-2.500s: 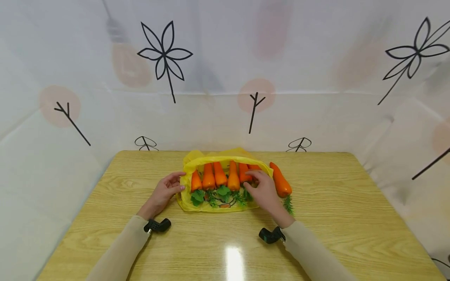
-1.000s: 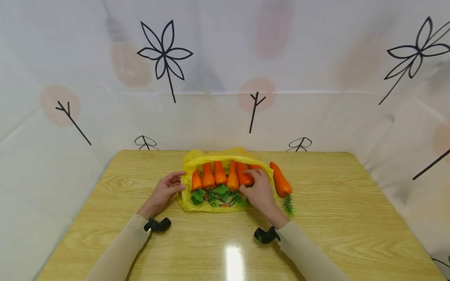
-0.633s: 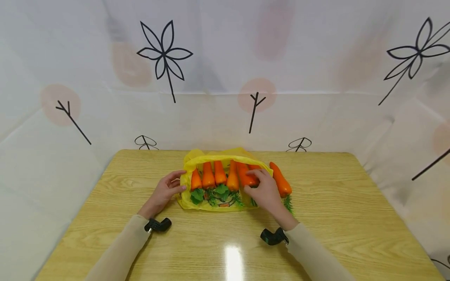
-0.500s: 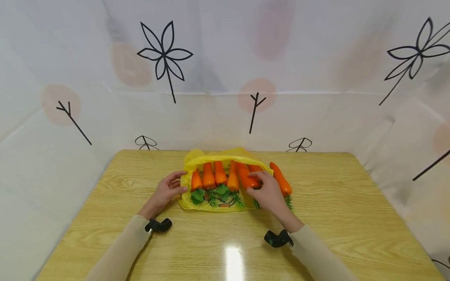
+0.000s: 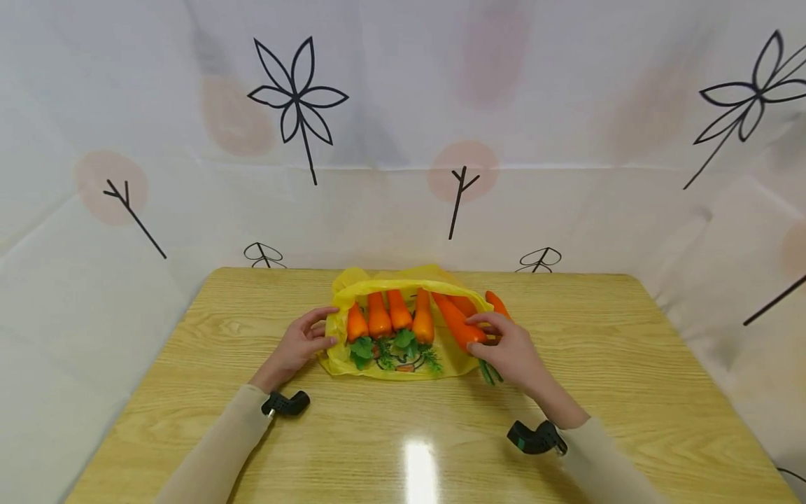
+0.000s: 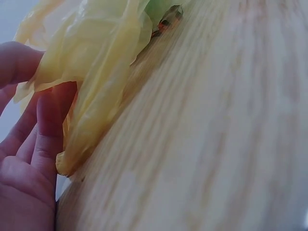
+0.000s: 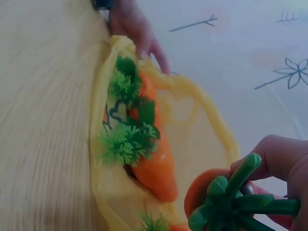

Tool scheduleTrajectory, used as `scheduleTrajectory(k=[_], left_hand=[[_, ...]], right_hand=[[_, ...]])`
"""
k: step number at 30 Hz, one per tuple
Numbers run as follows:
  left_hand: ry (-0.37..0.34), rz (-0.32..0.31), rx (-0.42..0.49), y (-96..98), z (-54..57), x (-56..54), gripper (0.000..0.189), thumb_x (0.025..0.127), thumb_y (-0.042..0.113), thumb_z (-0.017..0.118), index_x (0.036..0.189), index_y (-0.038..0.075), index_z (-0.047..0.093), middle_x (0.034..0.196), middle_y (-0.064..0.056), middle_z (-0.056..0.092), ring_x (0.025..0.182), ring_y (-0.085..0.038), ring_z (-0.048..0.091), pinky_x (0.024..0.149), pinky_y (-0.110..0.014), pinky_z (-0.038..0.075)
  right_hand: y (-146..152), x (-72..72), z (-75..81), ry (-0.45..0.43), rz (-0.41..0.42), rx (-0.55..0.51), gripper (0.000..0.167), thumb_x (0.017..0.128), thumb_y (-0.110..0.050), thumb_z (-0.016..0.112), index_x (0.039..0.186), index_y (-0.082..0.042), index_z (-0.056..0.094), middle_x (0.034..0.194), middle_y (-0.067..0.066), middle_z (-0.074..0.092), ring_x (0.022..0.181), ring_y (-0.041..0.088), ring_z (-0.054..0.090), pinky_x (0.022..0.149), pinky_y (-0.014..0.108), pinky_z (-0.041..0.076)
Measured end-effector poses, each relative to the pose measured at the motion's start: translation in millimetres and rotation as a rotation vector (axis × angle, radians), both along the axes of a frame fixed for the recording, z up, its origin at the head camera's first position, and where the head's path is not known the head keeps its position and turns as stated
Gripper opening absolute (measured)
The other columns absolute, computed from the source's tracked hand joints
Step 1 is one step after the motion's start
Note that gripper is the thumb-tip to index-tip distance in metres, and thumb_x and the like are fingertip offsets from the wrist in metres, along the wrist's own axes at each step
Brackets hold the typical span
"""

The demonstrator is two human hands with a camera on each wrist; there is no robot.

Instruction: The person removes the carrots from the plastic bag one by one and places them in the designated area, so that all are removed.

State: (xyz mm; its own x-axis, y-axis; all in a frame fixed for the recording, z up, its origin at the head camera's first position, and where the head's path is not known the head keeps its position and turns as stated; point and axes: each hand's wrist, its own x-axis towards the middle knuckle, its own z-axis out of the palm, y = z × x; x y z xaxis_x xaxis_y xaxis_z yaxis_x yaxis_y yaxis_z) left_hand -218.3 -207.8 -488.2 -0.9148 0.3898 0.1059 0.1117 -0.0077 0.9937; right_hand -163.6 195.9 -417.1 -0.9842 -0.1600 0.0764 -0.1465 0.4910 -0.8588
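Observation:
A yellow plastic bag (image 5: 378,372) lies on its side with its mouth facing me. Several orange toy carrots (image 5: 380,318) with green tops are inside it. My left hand (image 5: 299,346) pinches the bag's left edge between thumb and fingers; in the left wrist view the thin yellow plastic (image 6: 103,72) hangs in folds from the fingers. With thumb and fingertips, my right hand (image 5: 513,350) grips a carrot (image 5: 462,329) by its thick end, at the right of the bag's mouth. Its green stems (image 7: 240,204) point toward the right wrist camera, and its narrow tip is still inside the bag.
Another carrot (image 5: 497,304) lies on the table just right of the bag, partly hidden behind my right hand. The wood-grain table (image 5: 352,434) ends at a patterned cloth backdrop (image 5: 378,210).
My right hand has moved right and toward me, drawing the carrot partway out of the bag and tilting it. My left hand has stayed at the bag's left edge.

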Motion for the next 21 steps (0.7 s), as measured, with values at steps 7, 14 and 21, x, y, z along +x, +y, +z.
scheduleTrajectory(k=[7, 14, 21], left_hand=[[-0.003, -0.004, -0.013, -0.4, 1.0, 0.8, 0.059, 0.092, -0.005, 0.066, 0.146, -0.001, 0.043, 0.147, -0.028, 0.041, 0.110, -0.016, 0.063, 0.083, -0.030, 0.055], [-0.011, 0.006, -0.017, -0.7, -0.2, 0.8, 0.059, 0.092, -0.005, 0.067, 0.146, -0.001, 0.043, 0.145, -0.028, 0.043, 0.109, -0.018, 0.064, 0.084, -0.030, 0.055], [-0.008, 0.004, -0.018, 0.7, 2.7, 2.5, 0.059, 0.092, -0.004, 0.067, 0.146, -0.001, 0.044, 0.145, -0.027, 0.043, 0.109, -0.018, 0.064, 0.084, -0.031, 0.055]], right_hand=[[26, 7.2, 13.8, -0.064, 0.075, -0.051, 0.037, 0.091, -0.010, 0.072, 0.126, -0.005, 0.064, 0.128, 0.023, 0.058, 0.107, 0.035, 0.062, 0.082, 0.032, 0.055], [57, 10.2, 17.9, -0.105, 0.163, -0.064, 0.035, 0.094, -0.013, 0.070, 0.127, -0.005, 0.062, 0.138, 0.025, 0.050, 0.113, 0.039, 0.058, 0.081, 0.029, 0.055], [84, 18.1, 18.2, -0.118, 0.211, -0.099, 0.037, 0.096, -0.014, 0.068, 0.129, -0.002, 0.059, 0.135, 0.026, 0.051, 0.108, 0.019, 0.062, 0.081, 0.030, 0.055]])
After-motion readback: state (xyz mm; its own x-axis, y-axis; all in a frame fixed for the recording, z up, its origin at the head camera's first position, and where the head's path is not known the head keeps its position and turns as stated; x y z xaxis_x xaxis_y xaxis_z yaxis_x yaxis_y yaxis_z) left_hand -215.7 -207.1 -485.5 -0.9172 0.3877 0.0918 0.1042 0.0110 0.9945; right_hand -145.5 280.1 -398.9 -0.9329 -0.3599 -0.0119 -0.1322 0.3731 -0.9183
